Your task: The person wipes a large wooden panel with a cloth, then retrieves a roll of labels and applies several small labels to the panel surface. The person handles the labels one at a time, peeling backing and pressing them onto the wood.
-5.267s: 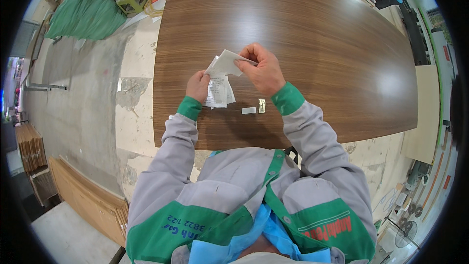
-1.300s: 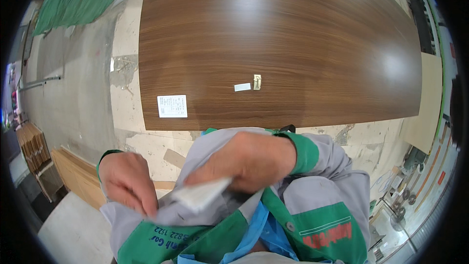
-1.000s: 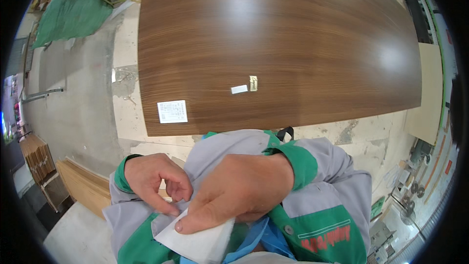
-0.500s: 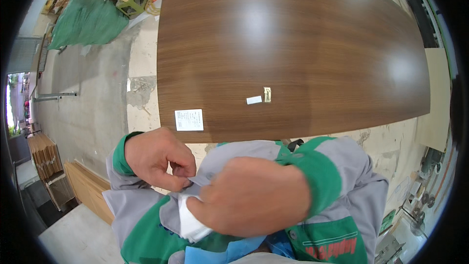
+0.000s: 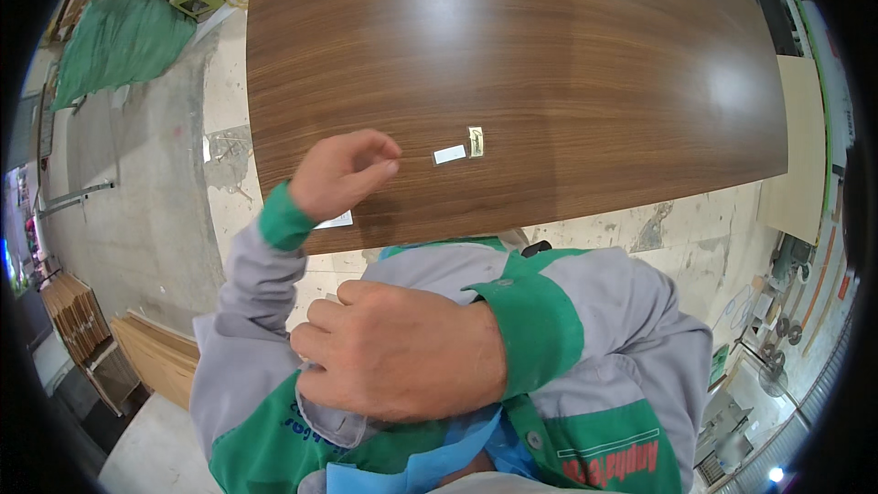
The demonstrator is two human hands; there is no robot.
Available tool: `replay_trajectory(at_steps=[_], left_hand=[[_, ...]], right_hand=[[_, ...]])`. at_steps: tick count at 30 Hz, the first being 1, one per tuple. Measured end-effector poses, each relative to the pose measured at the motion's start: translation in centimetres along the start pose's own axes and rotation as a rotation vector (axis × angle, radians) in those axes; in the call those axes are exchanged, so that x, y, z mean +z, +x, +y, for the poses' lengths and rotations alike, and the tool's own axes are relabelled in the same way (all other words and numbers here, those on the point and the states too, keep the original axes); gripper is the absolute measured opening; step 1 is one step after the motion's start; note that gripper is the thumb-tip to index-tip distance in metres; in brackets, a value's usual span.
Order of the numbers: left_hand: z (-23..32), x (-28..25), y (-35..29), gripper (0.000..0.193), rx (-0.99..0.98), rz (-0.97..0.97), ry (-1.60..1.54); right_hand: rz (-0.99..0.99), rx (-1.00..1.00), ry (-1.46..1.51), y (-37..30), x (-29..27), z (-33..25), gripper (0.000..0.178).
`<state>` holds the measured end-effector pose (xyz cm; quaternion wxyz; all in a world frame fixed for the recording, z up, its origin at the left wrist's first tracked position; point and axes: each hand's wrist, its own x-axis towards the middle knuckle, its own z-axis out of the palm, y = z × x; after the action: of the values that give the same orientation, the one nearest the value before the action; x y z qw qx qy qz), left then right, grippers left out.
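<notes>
Table beneath left hand, scuffed floor

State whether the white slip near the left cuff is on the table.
On: the white slip shows against the brown table inside its near edge; the left hand and green cuff hide the rest.

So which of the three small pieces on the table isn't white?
The rightmost, a gold piece; the strip beside it and the partly hidden sheet by the left hand are white.
</notes>
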<state>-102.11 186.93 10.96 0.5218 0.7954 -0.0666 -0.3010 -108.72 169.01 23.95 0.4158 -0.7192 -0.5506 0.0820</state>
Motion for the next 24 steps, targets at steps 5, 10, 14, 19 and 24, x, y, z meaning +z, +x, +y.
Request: replay_trajectory(at_steps=[5, 10, 14, 19, 24], left_hand=[[-4.8, 6.6, 5.8, 0.035, 0.157, 0.175, 0.458], [-7.0, 10.7, 8.4, 0.035, 0.499, 0.327, 0.208], [-6.5, 11.0, 9.0, 0.024, 0.284, 0.345, 0.668], [-6.5, 11.3, 7.8, 0.024, 0.125, 0.285, 0.611], [-6.7, 13.5, 6.7, 0.038, 0.034, 0.311, 0.149]], right_hand=[[-0.254, 0.098, 0.034, -1.2, 0.4, 1.7, 0.019], [0.327, 0.523, 0.381, -7.0, -1.1, 10.6, 0.032], [0.304, 1.313, -0.346, -10.7, 2.4, 19.2, 0.044], [0.373, 1.217, -0.383, -15.0, 8.0, 22.7, 0.040], [0.549, 1.342, -0.022, -21.4, 7.0, 22.5, 0.036]])
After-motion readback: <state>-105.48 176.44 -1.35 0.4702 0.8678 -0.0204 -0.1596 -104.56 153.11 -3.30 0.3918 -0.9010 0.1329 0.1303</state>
